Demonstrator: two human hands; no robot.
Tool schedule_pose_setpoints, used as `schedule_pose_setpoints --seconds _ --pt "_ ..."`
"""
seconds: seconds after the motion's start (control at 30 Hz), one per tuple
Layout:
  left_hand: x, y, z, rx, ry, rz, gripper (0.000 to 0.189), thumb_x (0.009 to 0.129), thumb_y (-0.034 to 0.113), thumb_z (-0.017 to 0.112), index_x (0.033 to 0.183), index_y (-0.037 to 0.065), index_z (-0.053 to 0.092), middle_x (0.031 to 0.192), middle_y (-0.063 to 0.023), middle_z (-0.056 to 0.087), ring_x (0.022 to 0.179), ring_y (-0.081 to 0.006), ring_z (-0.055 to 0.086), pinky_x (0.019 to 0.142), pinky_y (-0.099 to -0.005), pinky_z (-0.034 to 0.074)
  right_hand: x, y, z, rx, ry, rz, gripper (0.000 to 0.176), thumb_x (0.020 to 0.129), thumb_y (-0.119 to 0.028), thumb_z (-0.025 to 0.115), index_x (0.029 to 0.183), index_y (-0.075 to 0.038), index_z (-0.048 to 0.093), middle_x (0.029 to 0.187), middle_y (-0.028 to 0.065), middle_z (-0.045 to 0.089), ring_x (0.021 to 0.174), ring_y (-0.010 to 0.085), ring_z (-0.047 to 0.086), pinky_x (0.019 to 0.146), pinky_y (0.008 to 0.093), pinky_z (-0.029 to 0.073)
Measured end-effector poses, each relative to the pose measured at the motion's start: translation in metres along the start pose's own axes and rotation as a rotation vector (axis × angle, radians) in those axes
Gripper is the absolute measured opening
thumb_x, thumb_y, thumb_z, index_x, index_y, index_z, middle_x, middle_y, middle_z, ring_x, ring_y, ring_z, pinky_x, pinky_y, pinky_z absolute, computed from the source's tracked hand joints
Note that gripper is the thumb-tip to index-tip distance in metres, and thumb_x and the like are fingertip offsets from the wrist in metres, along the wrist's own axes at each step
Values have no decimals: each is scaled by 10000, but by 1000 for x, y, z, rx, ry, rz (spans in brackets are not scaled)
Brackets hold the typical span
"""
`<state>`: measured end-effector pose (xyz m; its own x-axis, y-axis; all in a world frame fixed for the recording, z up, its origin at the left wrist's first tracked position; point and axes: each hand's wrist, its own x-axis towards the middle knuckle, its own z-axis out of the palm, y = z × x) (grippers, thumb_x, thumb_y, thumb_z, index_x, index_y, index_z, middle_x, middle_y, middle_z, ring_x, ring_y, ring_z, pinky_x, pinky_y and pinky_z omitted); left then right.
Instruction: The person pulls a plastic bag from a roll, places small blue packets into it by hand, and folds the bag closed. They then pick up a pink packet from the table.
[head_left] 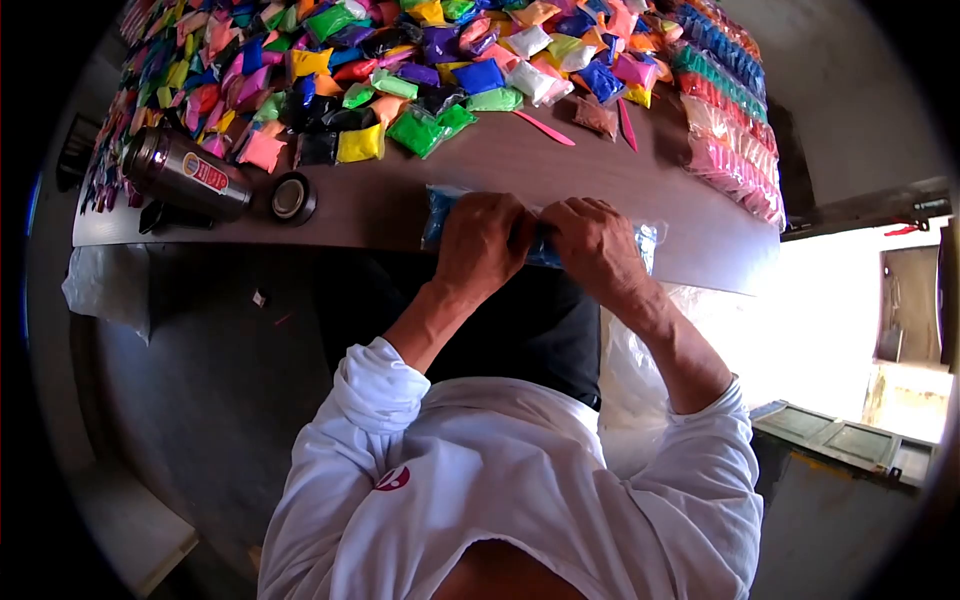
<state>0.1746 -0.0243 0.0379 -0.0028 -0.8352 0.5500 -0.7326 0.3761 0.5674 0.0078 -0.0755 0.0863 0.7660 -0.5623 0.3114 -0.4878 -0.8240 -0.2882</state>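
Observation:
A long clear plastic packet with blue contents point(436, 216) lies across the table's front edge, right before my body. My left hand point(482, 236) is closed on its left half, fingers curled and mostly hidden behind the knuckles. Close beside it, my right hand point(597, 243) is closed on the packet's right half, its thumb side near the left fingers. Both ends of the packet show past my hands, the right end crinkled and clear. What the fingertips do underneath is hidden.
Many small colored packets point(420, 130) are heaped along the back of the table point(370, 215). Strips of packets point(735, 170) lie at the right edge. A steel flask point(195, 175), a round lid point(293, 198) and pink plastic tools point(545, 128) are also on the table.

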Motion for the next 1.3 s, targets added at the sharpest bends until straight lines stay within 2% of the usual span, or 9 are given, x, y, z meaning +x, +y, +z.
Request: schedule_pose_setpoints --seconds 0.17,0.37,0.47,0.6,0.73,0.83,0.97,1.03,1.3 --pt "0 2 -5 -49 9 24 125 782 29 666 770 29 541 742 -158 620 739 -360 626 695 -444 499 -12 -4 16 -46 110 11 231 768 -8 583 998 -24 591 925 146 617 916 315 596 845 400 461" --pt "-9 -6 -29 -127 6 -2 108 857 97 646 903 5 616 895 -170 672 852 -366 652 776 -403 519 -18 -2 23 -103 168 -48 219 774 -19 593 988 -54 561 889 126 575 855 277 564 802 375 449" --pt "-15 -13 -53 -149 94 -219 200 932 182 600 978 -7 643 940 -159 676 900 -320 660 794 -363 512 -19 -3 22 -163 146 -82 223 775 -35 606 990 -62 556 878 117 557 855 265 558 798 375 449" --pt "-25 -33 -74 -393 122 -584 404 973 383 540 948 -5 649 862 -82 651 797 -158 598 777 -276 468 -19 -5 20 -138 162 -107 247 727 30 646 941 -63 564 893 117 546 868 277 544 800 375 459" --pt "-24 -50 -77 -626 183 -752 542 932 515 547 890 -16 651 862 -68 646 884 -159 588 870 -280 425 -20 -2 22 -169 156 -132 250 716 13 658 931 -69 559 867 105 529 847 265 538 792 368 453" --pt "-13 -37 -77 -559 128 -807 549 925 532 549 866 -7 640 855 -80 639 862 -168 584 840 -292 436 -21 -2 24 -175 162 -145 245 713 6 663 923 -69 560 867 101 532 846 258 541 777 364 456" --pt "-14 -47 -72 -467 -4 -782 513 928 523 549 884 24 657 914 -56 657 905 -152 580 888 -303 421 -22 0 24 -208 150 -169 213 795 -99 623 992 -69 548 872 87 512 835 234 534 783 360 446" --pt "-12 -41 -70 -445 67 -776 563 923 564 529 835 18 629 784 -74 604 806 -157 554 770 -313 438 -22 1 24 -204 149 -164 210 799 -100 624 992 -69 548 874 89 515 839 234 536 788 360 448" --pt "-14 -42 -69 -371 -3 -680 500 943 475 557 854 -10 640 749 -54 610 727 -155 565 711 -307 454 -22 0 25 -151 152 -134 177 813 -87 621 976 -67 556 877 94 535 849 240 548 812 372 454"
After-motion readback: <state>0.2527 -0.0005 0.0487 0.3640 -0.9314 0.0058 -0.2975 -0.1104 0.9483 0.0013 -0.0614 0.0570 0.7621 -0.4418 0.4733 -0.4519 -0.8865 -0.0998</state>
